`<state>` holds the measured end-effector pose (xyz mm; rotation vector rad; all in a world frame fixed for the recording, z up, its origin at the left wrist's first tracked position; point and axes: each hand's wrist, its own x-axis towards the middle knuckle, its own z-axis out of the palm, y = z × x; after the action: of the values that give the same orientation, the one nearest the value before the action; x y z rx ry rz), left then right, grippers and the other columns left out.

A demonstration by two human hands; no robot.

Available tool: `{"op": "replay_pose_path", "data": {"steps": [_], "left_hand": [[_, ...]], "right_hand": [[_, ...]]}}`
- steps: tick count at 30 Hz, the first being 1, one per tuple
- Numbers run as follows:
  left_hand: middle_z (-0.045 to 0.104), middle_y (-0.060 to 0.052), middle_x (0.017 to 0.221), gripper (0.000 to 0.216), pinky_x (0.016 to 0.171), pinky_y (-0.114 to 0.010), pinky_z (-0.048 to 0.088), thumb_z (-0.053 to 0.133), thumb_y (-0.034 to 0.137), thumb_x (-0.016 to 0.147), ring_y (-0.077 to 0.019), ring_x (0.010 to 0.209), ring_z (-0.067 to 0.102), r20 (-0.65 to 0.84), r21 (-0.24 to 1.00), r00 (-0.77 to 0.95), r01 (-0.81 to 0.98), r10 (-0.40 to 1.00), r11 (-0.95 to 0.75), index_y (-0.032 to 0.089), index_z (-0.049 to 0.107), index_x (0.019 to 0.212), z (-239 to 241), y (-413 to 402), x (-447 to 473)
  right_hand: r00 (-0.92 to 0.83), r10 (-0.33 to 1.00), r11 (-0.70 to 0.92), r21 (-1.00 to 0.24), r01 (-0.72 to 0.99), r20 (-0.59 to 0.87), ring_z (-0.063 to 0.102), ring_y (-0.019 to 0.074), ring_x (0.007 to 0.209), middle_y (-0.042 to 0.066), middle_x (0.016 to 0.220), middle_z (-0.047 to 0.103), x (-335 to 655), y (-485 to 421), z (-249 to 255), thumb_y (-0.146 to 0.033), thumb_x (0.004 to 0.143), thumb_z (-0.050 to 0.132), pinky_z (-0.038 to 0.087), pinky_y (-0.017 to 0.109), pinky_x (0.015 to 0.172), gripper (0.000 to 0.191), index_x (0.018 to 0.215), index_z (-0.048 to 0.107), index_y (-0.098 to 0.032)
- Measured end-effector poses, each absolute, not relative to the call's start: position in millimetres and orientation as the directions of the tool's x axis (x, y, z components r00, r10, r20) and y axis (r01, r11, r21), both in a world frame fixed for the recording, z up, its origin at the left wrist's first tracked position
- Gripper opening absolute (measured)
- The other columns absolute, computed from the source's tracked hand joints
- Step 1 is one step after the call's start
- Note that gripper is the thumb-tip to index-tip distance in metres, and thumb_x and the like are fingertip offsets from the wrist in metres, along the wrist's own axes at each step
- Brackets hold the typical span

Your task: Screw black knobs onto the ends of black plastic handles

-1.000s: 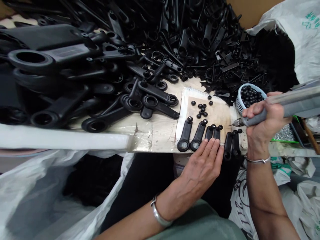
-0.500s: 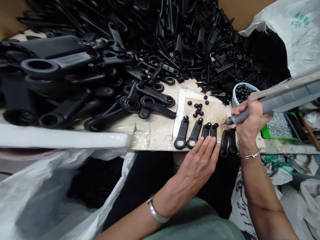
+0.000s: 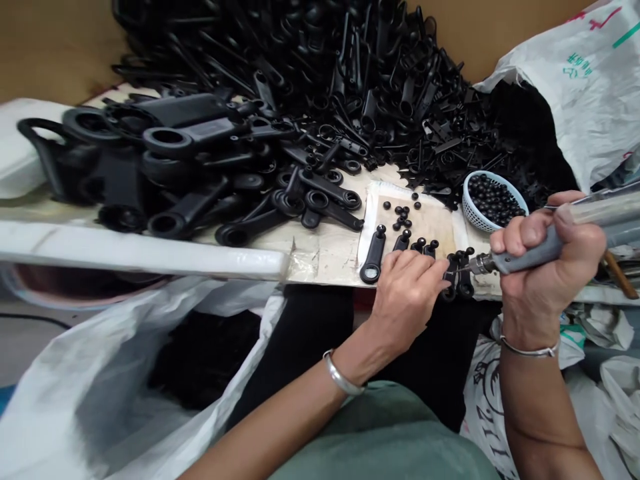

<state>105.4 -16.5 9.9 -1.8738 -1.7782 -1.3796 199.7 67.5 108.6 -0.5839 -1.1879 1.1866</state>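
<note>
My right hand (image 3: 540,263) grips a grey electric screwdriver (image 3: 533,250), whose thin bit points left, close to the top of a black crank handle (image 3: 465,277) in the pair at the right. Whether the bit touches anything I cannot tell. My left hand (image 3: 407,293) is closed, its fingers bent over the lower ends of the middle handles in the row; what lies under them is hidden. Left of it a black crank handle (image 3: 374,253) shows whole, with a small knob on its upper end. Loose black knobs (image 3: 400,217) lie on the cloth-edged work pad (image 3: 433,217).
A light blue basket (image 3: 467,203) of black knobs stands behind the screwdriver. Black plastic parts (image 3: 310,87) are heaped at the back and left. A white foam strip (image 3: 150,250) edges the table at left. An open white sack (image 3: 115,373) hangs below.
My left fingers have gone from lying flat on the handles to being bent over them. The screwdriver has come nearer to me, its bit now by the right-hand pair. The view has shifted.
</note>
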Motion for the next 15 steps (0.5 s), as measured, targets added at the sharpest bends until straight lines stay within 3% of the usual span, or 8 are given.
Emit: {"op": "replay_pose_path", "data": {"steps": [7,15], "left_hand": [[0.069,0.004,0.073,0.013,0.082,-0.034,0.037,0.063,0.021,0.094,-0.0131,0.073,0.058,0.634,0.611,-0.262,0.746,0.728,-0.264,0.021,0.071,0.084,3.5,-18.2,105.4],[0.073,0.007,0.076,0.009,0.083,-0.034,0.034,0.066,0.021,0.093,-0.0118,0.073,0.059,0.616,0.664,-0.282,0.688,0.736,-0.292,0.024,0.072,0.086,4.6,-22.2,103.5]], "right_hand": [[-0.104,0.907,0.339,-0.852,-0.398,0.409,0.039,0.0089,0.037,-0.010,0.047,0.045,195.8,56.0,109.9,-0.027,0.068,0.065,0.039,0.024,0.038,0.014,0.080,0.059,-0.023],[-0.132,0.891,0.352,-0.845,-0.402,0.434,0.038,0.0081,0.037,-0.010,0.049,0.046,195.0,49.6,108.7,-0.029,0.071,0.066,0.039,0.023,0.038,0.017,0.083,0.055,-0.022]]}}
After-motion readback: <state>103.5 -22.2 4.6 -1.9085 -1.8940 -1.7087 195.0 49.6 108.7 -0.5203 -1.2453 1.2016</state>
